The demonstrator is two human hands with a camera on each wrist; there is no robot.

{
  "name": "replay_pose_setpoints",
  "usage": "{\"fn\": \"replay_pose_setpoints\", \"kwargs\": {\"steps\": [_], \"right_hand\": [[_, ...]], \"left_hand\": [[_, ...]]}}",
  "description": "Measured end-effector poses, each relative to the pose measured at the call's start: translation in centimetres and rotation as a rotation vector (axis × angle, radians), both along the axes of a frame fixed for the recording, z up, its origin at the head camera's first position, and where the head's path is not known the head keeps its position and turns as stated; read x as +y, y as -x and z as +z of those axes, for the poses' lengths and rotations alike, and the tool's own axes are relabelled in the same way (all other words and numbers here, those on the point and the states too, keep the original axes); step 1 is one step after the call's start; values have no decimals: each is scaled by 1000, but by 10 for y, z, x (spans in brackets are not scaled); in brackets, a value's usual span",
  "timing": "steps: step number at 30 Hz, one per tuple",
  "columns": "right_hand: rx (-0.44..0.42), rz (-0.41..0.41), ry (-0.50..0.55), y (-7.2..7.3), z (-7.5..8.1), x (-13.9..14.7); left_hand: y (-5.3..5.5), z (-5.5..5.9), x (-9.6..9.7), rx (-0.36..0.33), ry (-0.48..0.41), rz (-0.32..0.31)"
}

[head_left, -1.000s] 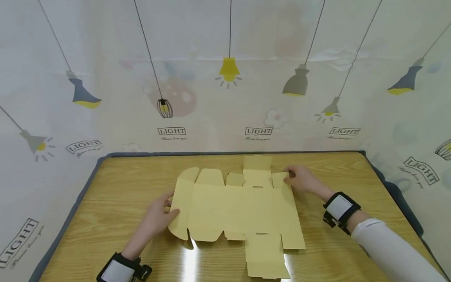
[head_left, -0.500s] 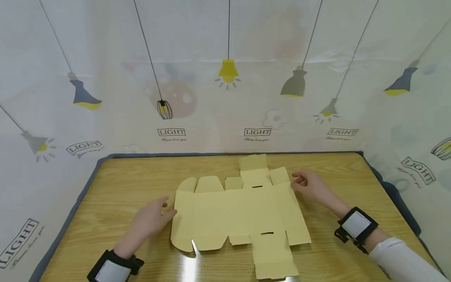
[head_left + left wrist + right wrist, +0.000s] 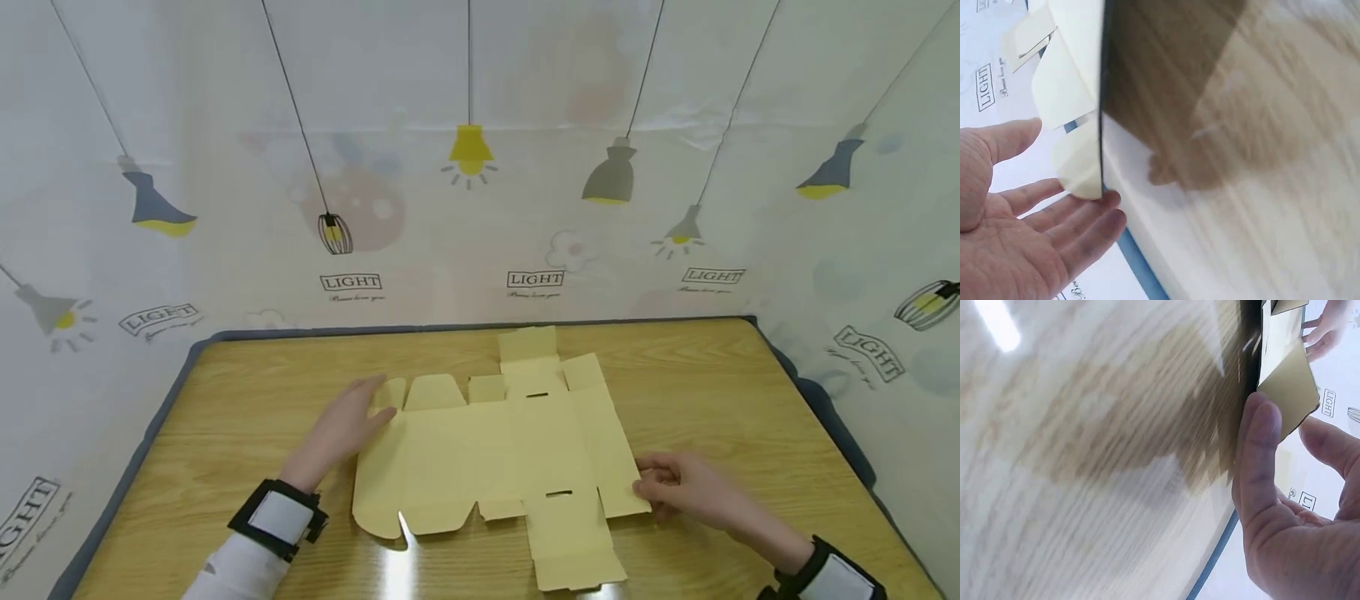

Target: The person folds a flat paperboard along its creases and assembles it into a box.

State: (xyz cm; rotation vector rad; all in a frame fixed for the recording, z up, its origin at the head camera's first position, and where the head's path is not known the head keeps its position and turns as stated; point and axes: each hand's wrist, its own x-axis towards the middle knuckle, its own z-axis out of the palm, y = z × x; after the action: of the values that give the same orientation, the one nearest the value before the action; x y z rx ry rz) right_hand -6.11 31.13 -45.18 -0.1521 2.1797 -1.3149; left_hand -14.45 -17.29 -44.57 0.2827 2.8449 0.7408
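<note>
A pale yellow, flat cardboard box blank (image 3: pixel 480 450), with creased flaps and slots, lies on the wooden table. At its upper left corner is my left hand (image 3: pixel 341 429). The left wrist view shows that hand's fingers stretched out under a rounded flap (image 3: pixel 1082 162), with the thumb apart from it. My right hand (image 3: pixel 693 492) is at the lower right corner. In the right wrist view its fingertips are against the underside of a raised flap (image 3: pixel 1291 387), and its thumb meets the edge, so the flap sits pinched between them.
The wooden table (image 3: pixel 247 383) has a dark blue edge (image 3: pixel 330 332). Behind it stands a white backdrop (image 3: pixel 420 208) printed with hanging lamps. A bright glare (image 3: pixel 397 567) falls near the front of the table.
My right hand has moved from the blank's upper right flap down to its lower right corner. My left hand let go of the left edge and shifted up to the upper left flap.
</note>
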Motion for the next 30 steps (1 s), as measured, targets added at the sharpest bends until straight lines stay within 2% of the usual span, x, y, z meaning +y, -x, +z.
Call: {"fn": "replay_pose_setpoints", "kwargs": {"steps": [2,5,8,12,15,20,26,30], "right_hand": [[-7,18,43,0,-3,-3],[24,21,37,5,-3,-5],[80,13,-9,16,-2,-4],[163,7,-88,36,2,-6],[204,8,-143,54,4,-6],[203,53,-201,85,11,-3],[189,120,-243,119,24,-11],[220,128,-287,134,28,-24]], "left_hand": [[0,-3,0,12,-18,19],[-4,-4,-2,30,-48,48],[-12,-3,-4,49,-78,45],[-27,-2,-7,31,-129,35],[-42,-5,-8,-9,-172,64],[-65,-8,-5,-95,-242,98],[-87,-5,-4,-199,-321,1],[-99,-4,-2,-264,-369,-36]]}}
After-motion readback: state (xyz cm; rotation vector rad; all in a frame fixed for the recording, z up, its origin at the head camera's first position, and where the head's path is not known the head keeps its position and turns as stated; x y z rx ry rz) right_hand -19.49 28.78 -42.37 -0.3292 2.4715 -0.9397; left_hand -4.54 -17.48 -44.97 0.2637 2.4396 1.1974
